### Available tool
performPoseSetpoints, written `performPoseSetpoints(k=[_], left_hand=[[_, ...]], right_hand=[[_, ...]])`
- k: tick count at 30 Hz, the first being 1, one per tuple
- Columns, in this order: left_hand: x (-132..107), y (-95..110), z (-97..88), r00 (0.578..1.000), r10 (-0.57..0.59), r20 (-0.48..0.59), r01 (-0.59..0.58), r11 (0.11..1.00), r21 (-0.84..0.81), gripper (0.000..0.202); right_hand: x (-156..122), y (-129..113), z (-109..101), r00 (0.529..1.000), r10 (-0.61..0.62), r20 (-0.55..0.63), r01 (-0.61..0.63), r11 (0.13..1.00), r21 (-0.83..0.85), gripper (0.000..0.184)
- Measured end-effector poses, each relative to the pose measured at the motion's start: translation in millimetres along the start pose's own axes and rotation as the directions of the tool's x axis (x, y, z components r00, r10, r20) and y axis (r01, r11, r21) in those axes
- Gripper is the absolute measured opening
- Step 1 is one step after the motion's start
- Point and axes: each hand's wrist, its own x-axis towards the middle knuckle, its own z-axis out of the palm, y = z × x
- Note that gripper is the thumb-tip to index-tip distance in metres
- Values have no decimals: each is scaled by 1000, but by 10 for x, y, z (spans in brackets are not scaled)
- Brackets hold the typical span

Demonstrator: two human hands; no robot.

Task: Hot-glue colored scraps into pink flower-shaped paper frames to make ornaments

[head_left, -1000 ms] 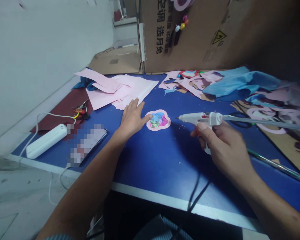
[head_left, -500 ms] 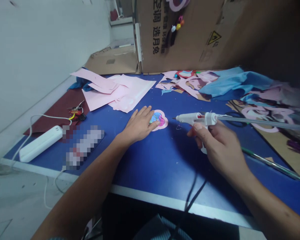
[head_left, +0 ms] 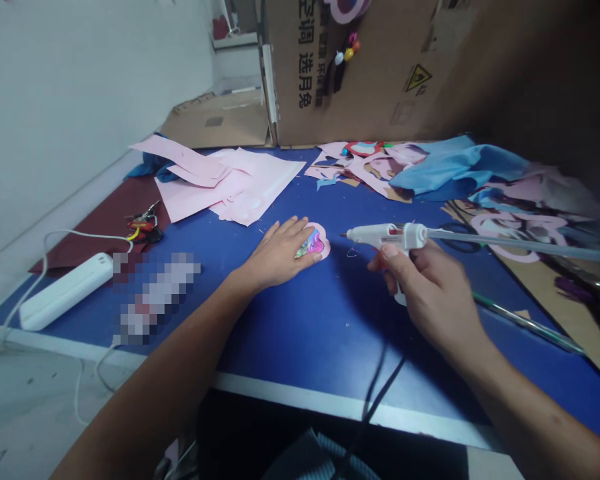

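My left hand (head_left: 280, 252) lies flat on the blue table (head_left: 300, 320), fingers stretched over the left part of a pink flower-shaped cutout (head_left: 316, 243) with a colourful patch in its middle. My right hand (head_left: 427, 287) is wrapped round the handle of a white glue gun (head_left: 385, 235). Its nozzle points left, a short way right of the cutout and above the table. A clear glue stick (head_left: 520, 244) juts out of the gun's back toward the right. The gun's black cord (head_left: 380, 373) runs down over the table's near edge.
Pink paper sheets (head_left: 220, 183) lie at the back left, blue and pink scraps (head_left: 430, 167) at the back right. A big cardboard box (head_left: 360, 67) stands behind. A white power strip (head_left: 65, 290), a pixelated phone (head_left: 155, 297) and keys (head_left: 143, 225) are on the left.
My left hand has slid right onto the pink cutout, covering more of it. The glue gun in my right hand has stayed close to the cutout. The view has drifted slightly.
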Motion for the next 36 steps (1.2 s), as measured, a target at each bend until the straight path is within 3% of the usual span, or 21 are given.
performPoseSetpoints(k=[5,9,12,18,23,27,32,36], left_hand=[[23,-75,-78,994,92,64,-86,993,-84,66],[21,-130,-130,997,77,-14,-78,987,-144,67],[11,-128,-126,996,78,-38,-83,984,-157,65],[20,-50,-59,979,201,28,-195,969,-150,64],[-8,17,-69,986,134,-98,-139,989,-48,60],[-23,88,-91,980,162,-113,-161,987,22,49],[27,36,5,973,180,-143,-187,981,-41,47],[44,-13,57,963,140,-230,-164,982,-89,48]], right_hand=[[20,-3,-36,1000,1,1,-1,999,55,50],[45,16,-63,999,49,-2,-48,994,101,48],[59,34,-72,997,81,3,-80,984,157,44],[69,59,-59,994,109,13,-109,970,218,43],[72,55,-54,995,103,6,-102,966,238,42],[72,62,-42,994,105,12,-105,960,261,41],[89,109,8,985,170,12,-163,923,347,40],[106,120,58,956,292,38,-274,834,479,37]])
